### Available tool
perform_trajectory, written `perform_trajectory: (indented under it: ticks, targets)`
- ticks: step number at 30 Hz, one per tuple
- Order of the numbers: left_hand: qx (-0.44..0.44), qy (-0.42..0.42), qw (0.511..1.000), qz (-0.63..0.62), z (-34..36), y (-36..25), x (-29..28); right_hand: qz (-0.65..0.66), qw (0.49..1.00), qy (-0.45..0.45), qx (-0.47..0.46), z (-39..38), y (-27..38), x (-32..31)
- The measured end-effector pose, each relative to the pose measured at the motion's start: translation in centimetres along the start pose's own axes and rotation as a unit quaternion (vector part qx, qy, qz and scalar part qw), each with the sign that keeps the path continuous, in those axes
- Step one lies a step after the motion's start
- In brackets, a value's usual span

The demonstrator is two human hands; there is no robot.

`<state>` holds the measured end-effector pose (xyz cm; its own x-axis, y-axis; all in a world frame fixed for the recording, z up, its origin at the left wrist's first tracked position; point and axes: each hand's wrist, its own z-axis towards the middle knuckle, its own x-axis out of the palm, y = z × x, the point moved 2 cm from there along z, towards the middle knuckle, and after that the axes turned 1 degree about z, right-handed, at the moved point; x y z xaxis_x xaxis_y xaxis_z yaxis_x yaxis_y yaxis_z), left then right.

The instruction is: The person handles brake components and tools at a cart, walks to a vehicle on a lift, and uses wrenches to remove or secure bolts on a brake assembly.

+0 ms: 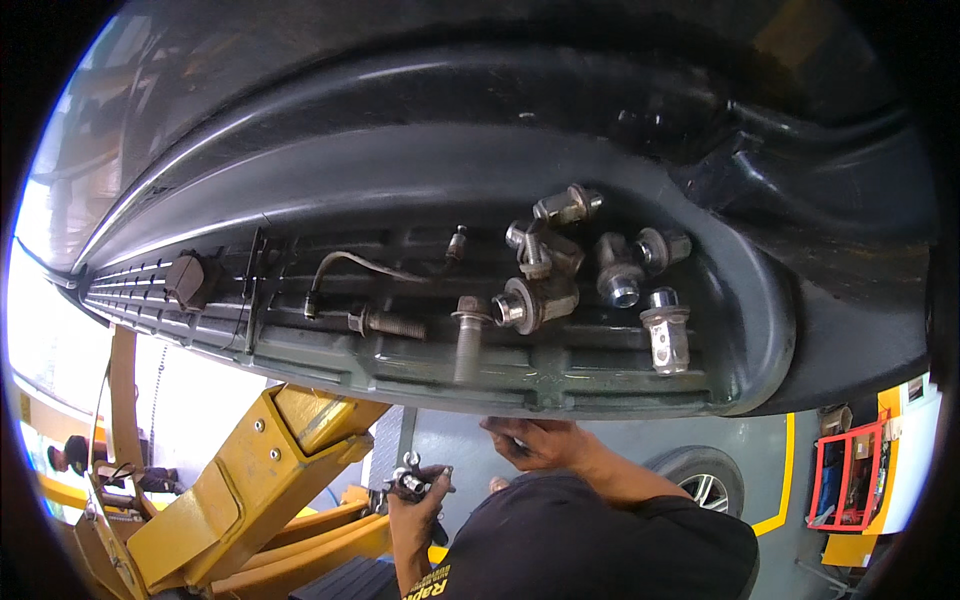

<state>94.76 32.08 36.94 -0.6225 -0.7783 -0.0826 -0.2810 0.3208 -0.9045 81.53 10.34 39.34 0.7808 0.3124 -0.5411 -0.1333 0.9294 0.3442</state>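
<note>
My left hand [415,505] is closed around silver metal tools [410,480], seemingly wrenches, below the black running board [470,395]. My right hand [530,440] is just under the board's lower edge, its fingers curled and partly in shadow; what they hold, if anything, I cannot make out. On the ribbed board lie several chrome lug nuts with washers [535,305], two flanged bolts [385,323], a short fitting [457,243], a curved line [360,262] and a dark block [185,280].
A yellow lift arm [230,480] crosses the lower left. A wheel with a tyre [705,480] is on the grey floor behind my right arm. A red cart [845,470] stands at the right. Another person [75,460] is at the far left.
</note>
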Motion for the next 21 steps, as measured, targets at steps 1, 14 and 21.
perform_trajectory:
  ticks: [1, 14, 21]
  targets:
    - [0.005, 0.006, 1.0, 0.01, 0.3, 0.0, 0.3, -0.012, 1.0, 0.002, -0.002, 0.0, 0.0, -0.1]
    - [0.065, 0.129, 0.99, 0.003, 1.2, -1.3, 1.8, 0.246, 0.942, 0.18, 0.139, -0.8, 3.0, 1.5]
    - [0.057, 0.226, 0.972, 0.031, 0.6, 1.2, 3.0, 0.165, 0.927, 0.097, 0.322, -5.2, 8.1, -1.6]
